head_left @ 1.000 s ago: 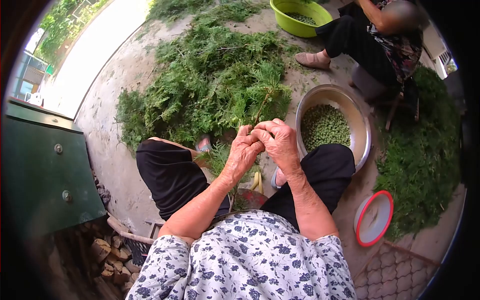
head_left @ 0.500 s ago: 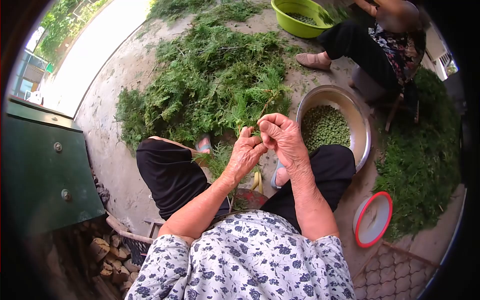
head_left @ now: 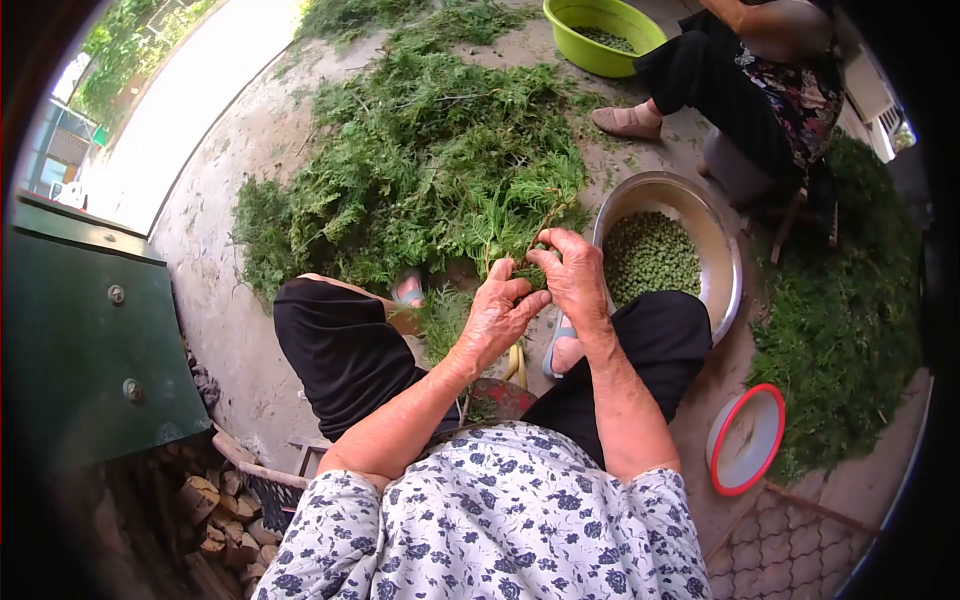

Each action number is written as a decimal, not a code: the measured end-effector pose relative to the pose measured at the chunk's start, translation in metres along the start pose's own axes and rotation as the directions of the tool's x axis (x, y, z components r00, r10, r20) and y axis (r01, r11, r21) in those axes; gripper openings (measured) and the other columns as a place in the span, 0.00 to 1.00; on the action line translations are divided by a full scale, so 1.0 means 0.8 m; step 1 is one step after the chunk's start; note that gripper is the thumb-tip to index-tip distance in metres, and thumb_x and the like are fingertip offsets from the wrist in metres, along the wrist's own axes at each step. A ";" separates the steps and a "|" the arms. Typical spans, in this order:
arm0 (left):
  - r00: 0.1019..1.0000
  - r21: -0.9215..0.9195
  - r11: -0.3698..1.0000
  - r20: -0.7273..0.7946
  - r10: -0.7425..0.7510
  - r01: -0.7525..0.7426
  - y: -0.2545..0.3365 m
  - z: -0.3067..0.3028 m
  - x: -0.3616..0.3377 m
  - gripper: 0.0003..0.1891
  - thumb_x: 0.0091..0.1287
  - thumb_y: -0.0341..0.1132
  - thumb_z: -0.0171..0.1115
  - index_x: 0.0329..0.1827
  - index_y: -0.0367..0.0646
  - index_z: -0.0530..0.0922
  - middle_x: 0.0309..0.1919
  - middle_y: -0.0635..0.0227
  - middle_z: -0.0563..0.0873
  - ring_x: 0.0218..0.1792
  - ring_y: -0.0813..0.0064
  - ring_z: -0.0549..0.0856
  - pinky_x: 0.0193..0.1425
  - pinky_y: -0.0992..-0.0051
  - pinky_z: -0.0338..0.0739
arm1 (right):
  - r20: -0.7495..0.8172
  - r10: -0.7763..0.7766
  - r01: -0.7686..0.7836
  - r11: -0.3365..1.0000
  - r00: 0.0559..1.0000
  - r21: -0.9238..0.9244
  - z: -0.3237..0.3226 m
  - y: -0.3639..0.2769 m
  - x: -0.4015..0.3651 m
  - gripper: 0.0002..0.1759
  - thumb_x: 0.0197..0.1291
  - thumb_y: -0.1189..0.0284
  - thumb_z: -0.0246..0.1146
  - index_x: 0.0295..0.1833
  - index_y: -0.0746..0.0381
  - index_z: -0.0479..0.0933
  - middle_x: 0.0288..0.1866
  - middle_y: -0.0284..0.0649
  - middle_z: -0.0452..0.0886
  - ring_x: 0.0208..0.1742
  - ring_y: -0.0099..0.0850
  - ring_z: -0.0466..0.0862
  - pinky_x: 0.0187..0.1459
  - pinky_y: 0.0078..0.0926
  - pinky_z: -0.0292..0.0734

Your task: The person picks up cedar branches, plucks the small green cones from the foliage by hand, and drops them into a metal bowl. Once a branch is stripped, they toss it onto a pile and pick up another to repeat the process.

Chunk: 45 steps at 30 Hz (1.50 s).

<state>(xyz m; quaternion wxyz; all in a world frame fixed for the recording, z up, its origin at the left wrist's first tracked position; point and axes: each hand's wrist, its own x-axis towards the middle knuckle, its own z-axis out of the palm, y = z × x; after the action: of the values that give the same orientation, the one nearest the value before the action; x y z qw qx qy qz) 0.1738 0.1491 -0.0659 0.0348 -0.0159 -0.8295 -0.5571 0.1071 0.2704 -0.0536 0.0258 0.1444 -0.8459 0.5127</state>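
My left hand (head_left: 497, 312) is closed around a leafy evergreen branch (head_left: 549, 214) held above my knees, its brown stem and flat green sprays pointing away from me. My right hand (head_left: 572, 278) pinches at the same branch just beside the left one, the fingertips nearly meeting. What exactly sits between the right fingertips is too small to make out. Close by on the right stands a wide steel basin (head_left: 722, 235) holding many small round green cones (head_left: 655, 258). A large heap of cut evergreen branches (head_left: 400, 165) spreads beyond my hands.
Across from me a seated person (head_left: 780, 90) sits near a lime-green tub (head_left: 605, 55) of green cones. A white bowl with a red rim (head_left: 745, 440) lies tilted at the right. More branches (head_left: 835, 350) lie behind it; a green metal panel (head_left: 100, 330) and firewood (head_left: 230, 520) are left.
Both hands have come slightly lower and to the right, and the right fingers have shifted along the branch. The other person's arm has moved, and the sprig over the lime-green tub is gone from sight.
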 end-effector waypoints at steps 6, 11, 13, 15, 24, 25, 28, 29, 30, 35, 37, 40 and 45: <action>0.997 -0.147 0.989 -0.070 -0.039 0.028 0.006 -0.001 0.004 0.15 0.58 0.36 0.65 0.22 0.33 0.71 0.27 0.58 0.69 0.30 0.60 0.71 0.35 0.65 0.66 | 0.151 0.519 -0.500 0.642 0.841 0.582 -0.008 -0.003 0.002 0.11 0.58 0.69 0.64 0.35 0.68 0.78 0.24 0.36 0.77 0.21 0.20 0.72 0.20 0.20 0.66; 0.996 -0.017 0.998 -0.071 -0.053 0.052 -0.002 -0.010 0.009 0.14 0.58 0.34 0.63 0.23 0.32 0.71 0.30 0.56 0.73 0.28 0.60 0.72 0.35 0.67 0.67 | 0.295 0.415 -0.440 0.317 0.861 0.840 -0.026 0.008 0.005 0.11 0.61 0.68 0.61 0.40 0.65 0.74 0.30 0.36 0.77 0.22 0.19 0.74 0.18 0.15 0.64; 0.994 -0.058 0.998 -0.106 -0.026 0.020 -0.006 -0.001 0.010 0.13 0.59 0.33 0.64 0.24 0.32 0.73 0.29 0.58 0.73 0.29 0.63 0.72 0.36 0.69 0.68 | 0.306 0.397 -0.431 0.277 0.865 0.859 -0.033 -0.009 0.005 0.10 0.60 0.69 0.62 0.40 0.65 0.73 0.30 0.36 0.77 0.22 0.19 0.74 0.19 0.15 0.65; 0.995 -0.013 1.000 -0.101 -0.013 0.011 -0.008 -0.002 0.010 0.12 0.58 0.33 0.65 0.25 0.32 0.75 0.29 0.59 0.75 0.30 0.64 0.73 0.38 0.70 0.70 | 0.322 0.371 -0.409 0.183 0.871 0.894 -0.037 -0.023 0.001 0.10 0.59 0.70 0.63 0.40 0.64 0.73 0.31 0.35 0.77 0.23 0.20 0.74 0.20 0.15 0.66; 0.986 -0.387 0.917 -0.088 -0.142 0.098 -0.037 0.018 0.005 0.07 0.64 0.29 0.59 0.40 0.36 0.73 0.35 0.69 0.77 0.39 0.80 0.75 0.44 0.78 0.72 | 0.125 -0.284 0.301 0.942 0.951 -0.147 -0.006 -0.070 -0.014 0.16 0.49 0.77 0.65 0.47 0.59 0.79 0.28 0.41 0.75 0.28 0.36 0.78 0.30 0.29 0.74; 0.989 -0.281 0.954 -0.067 -0.131 0.107 -0.028 0.014 0.005 0.07 0.64 0.29 0.58 0.42 0.36 0.74 0.37 0.69 0.77 0.40 0.80 0.75 0.45 0.77 0.72 | 0.144 -0.274 0.306 0.908 0.951 -0.287 -0.001 -0.068 -0.014 0.15 0.50 0.75 0.64 0.46 0.59 0.78 0.29 0.41 0.75 0.29 0.38 0.79 0.30 0.31 0.74; 0.993 -0.189 0.978 -0.064 -0.100 0.086 -0.019 0.012 0.005 0.06 0.64 0.29 0.57 0.40 0.36 0.76 0.40 0.65 0.78 0.41 0.75 0.77 0.45 0.75 0.72 | 0.165 -0.265 0.311 0.844 0.950 -0.437 0.003 -0.059 -0.007 0.12 0.54 0.70 0.62 0.45 0.61 0.78 0.31 0.43 0.77 0.31 0.41 0.80 0.31 0.34 0.73; 0.995 -0.129 0.989 -0.061 -0.080 0.071 -0.016 0.010 0.003 0.06 0.63 0.29 0.58 0.37 0.35 0.77 0.38 0.63 0.78 0.40 0.72 0.77 0.46 0.75 0.72 | 0.138 -0.255 0.288 0.882 0.957 -0.373 0.001 -0.061 -0.006 0.11 0.54 0.72 0.61 0.44 0.62 0.77 0.31 0.43 0.77 0.31 0.41 0.80 0.30 0.34 0.74; 0.997 -0.069 0.996 -0.056 -0.059 0.055 -0.010 0.008 0.004 0.06 0.62 0.30 0.58 0.34 0.35 0.78 0.37 0.60 0.78 0.40 0.68 0.78 0.46 0.75 0.72 | 0.112 -0.242 0.265 0.914 0.964 -0.307 -0.001 -0.062 -0.003 0.10 0.55 0.73 0.60 0.42 0.64 0.76 0.31 0.43 0.77 0.31 0.41 0.81 0.30 0.34 0.75; 0.997 -0.003 1.000 -0.069 -0.025 0.024 -0.013 0.009 0.006 0.12 0.60 0.36 0.63 0.27 0.33 0.76 0.30 0.59 0.75 0.33 0.65 0.75 0.39 0.72 0.70 | -0.016 0.123 -0.109 0.922 0.992 0.372 0.010 -0.021 0.001 0.10 0.61 0.68 0.60 0.37 0.66 0.75 0.23 0.33 0.73 0.21 0.24 0.74 0.21 0.26 0.69; 0.998 0.010 0.999 -0.042 -0.036 0.036 -0.007 0.010 0.006 0.14 0.59 0.37 0.65 0.26 0.33 0.75 0.28 0.60 0.73 0.31 0.65 0.74 0.36 0.70 0.69 | 0.127 0.315 -0.307 0.627 0.940 0.716 -0.003 -0.016 0.003 0.10 0.62 0.68 0.60 0.39 0.65 0.74 0.21 0.32 0.71 0.18 0.22 0.70 0.18 0.23 0.64; 0.998 -0.042 0.999 -0.068 -0.012 0.009 0.003 0.013 0.009 0.17 0.58 0.39 0.66 0.23 0.33 0.73 0.24 0.62 0.69 0.26 0.65 0.70 0.32 0.68 0.65 | 0.270 0.448 -0.383 0.183 0.852 0.905 -0.008 -0.023 0.004 0.09 0.63 0.67 0.58 0.41 0.62 0.72 0.19 0.29 0.65 0.12 0.16 0.60 0.12 0.15 0.52; 0.998 -0.001 0.999 -0.047 0.032 -0.032 0.009 0.018 0.011 0.16 0.58 0.37 0.65 0.23 0.33 0.73 0.24 0.61 0.67 0.26 0.64 0.69 0.32 0.68 0.65 | 0.062 0.509 -0.234 0.282 0.859 0.930 -0.004 -0.022 0.003 0.08 0.63 0.69 0.58 0.39 0.64 0.71 0.17 0.28 0.64 0.12 0.16 0.60 0.12 0.16 0.54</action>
<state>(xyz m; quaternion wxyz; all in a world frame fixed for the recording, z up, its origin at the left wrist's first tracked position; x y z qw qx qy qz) 0.1653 0.1653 -0.0637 0.0632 -0.0163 -0.8277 -0.5573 0.1088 0.2651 -0.0364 -0.0743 -0.1341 -0.4172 0.8958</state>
